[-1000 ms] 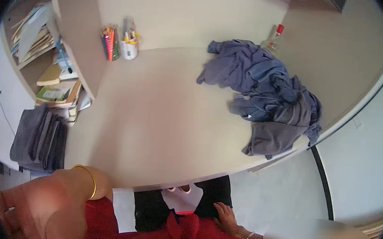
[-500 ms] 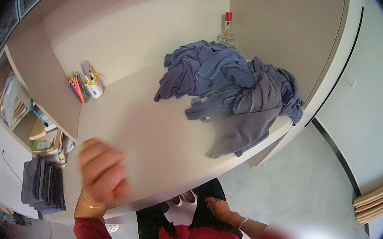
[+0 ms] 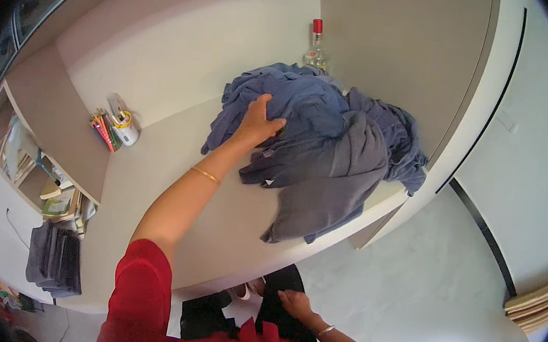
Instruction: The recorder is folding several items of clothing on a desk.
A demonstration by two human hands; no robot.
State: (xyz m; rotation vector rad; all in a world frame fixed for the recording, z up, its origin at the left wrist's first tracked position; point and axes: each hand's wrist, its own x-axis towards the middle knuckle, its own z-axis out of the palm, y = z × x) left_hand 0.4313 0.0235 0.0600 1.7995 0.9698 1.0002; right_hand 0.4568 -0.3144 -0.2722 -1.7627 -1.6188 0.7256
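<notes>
Blue-grey clothes heap (image 3: 312,115) on the counter (image 3: 130,187), 12 to 2 o'clock, crumpled, grey part reaching the front edge. Left hand (image 3: 257,124) at about 11 o'clock on the heap's near-left side, grip spread, thumb and forefinger apart; can't make out the other fingers. Right hand (image 3: 297,305) near 6 o'clock on the dark trousers (image 3: 281,303), fingers curled, grip hard to read, can't tell if pressed together. Left forearm (image 3: 182,198) crosses the counter and covers part of it. Clear bottle (image 3: 316,53), red cap, 12 o'clock behind the heap, base hidden by cloth. Coloured pencils (image 3: 103,131) and white cup (image 3: 127,134) with yellow rim beside them, 9 to 10 o'clock. Shelf unit (image 3: 61,124) at 9 with papers and books (image 3: 63,203), partly hidden by its side panel. Dark folded stack (image 3: 54,259) at 8. Tan layered pile (image 3: 538,302) near 4, cut by the fisheye rim, kind unclear. Lower right, 4 to 5, smeared, unreadable.
</notes>
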